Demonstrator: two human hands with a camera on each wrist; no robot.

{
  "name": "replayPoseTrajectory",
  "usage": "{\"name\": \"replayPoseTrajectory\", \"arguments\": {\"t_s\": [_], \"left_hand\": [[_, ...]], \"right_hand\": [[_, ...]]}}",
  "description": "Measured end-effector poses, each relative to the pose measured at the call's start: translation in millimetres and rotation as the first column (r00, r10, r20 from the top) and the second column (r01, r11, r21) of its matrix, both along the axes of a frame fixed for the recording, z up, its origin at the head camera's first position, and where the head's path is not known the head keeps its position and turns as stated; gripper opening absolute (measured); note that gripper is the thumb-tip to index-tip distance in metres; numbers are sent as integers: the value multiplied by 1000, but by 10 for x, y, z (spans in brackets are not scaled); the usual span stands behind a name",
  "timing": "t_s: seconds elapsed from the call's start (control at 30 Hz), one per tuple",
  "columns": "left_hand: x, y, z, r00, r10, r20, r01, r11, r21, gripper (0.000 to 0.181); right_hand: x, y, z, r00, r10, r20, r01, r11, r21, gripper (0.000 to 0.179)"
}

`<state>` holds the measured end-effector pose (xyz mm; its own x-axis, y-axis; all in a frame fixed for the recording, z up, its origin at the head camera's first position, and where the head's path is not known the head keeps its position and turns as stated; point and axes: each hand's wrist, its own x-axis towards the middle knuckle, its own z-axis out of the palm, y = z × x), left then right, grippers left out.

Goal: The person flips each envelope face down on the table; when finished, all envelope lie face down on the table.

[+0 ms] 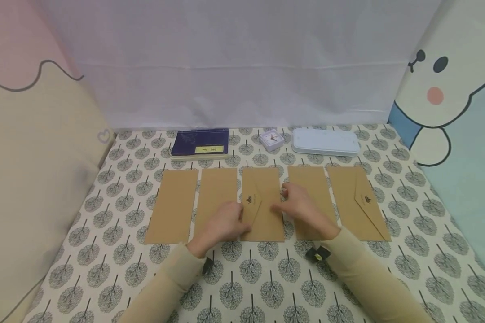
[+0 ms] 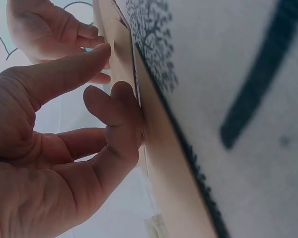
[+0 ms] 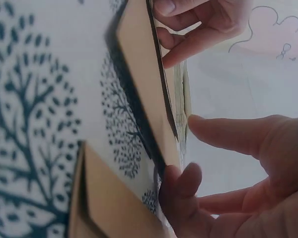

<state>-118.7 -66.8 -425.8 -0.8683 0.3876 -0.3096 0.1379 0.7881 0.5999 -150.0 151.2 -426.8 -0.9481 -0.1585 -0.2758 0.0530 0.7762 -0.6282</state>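
The middle brown paper envelope (image 1: 268, 229) lies flap side up on the patterned cloth, a small dark crown printed on its pointed flap. My left hand (image 1: 223, 220) is at its left edge, thumb reaching over the paper. In the left wrist view, the left hand's thumb and bent fingers (image 2: 121, 131) stand apart, the fingers touching near the edge. My right hand (image 1: 301, 205) is at the opposite edge, over part of the neighbouring envelope (image 1: 307, 179). The right wrist view shows its fingertips (image 3: 171, 181) against the envelope's edge, thumb held away from them.
Two plain envelopes (image 1: 174, 202) lie in the row on the left. At the right end is another envelope (image 1: 347, 206) with its flap showing. Behind the row are a dark blue book (image 1: 200, 141), a small square clock (image 1: 271, 140) and a pale blue tin case (image 1: 325, 141).
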Motion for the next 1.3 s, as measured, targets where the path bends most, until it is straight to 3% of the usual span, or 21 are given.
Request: {"name": "replayPoseTrajectory", "arguments": {"t_s": [0.13,0.27,0.5,0.7,0.8,1.1,1.3], "left_hand": [[2,4,-6,1000,9,19,-9,1000,27,29],[-4,4,-19,1000,-7,-12,7,999,33,33],[-26,70,-35,996,-56,-73,58,998,26,34],[-27,122,-39,983,-78,-166,86,996,39,53],[-23,141,-57,982,-69,-179,82,995,65,60],[-31,194,-41,990,-18,-137,49,973,226,66],[-28,233,-29,995,15,-103,18,949,314,69]], "right_hand": [[-4,49,15,999,29,17,-27,994,-101,73],[16,83,66,998,62,10,-58,974,-217,63],[71,148,132,993,107,-48,-117,952,-285,60],[135,215,119,991,122,-59,-135,868,-477,62],[150,226,110,986,154,-69,-167,830,-532,62],[177,169,69,957,262,-126,-290,826,-483,66],[205,124,47,933,341,-111,-357,850,-388,66]]}}
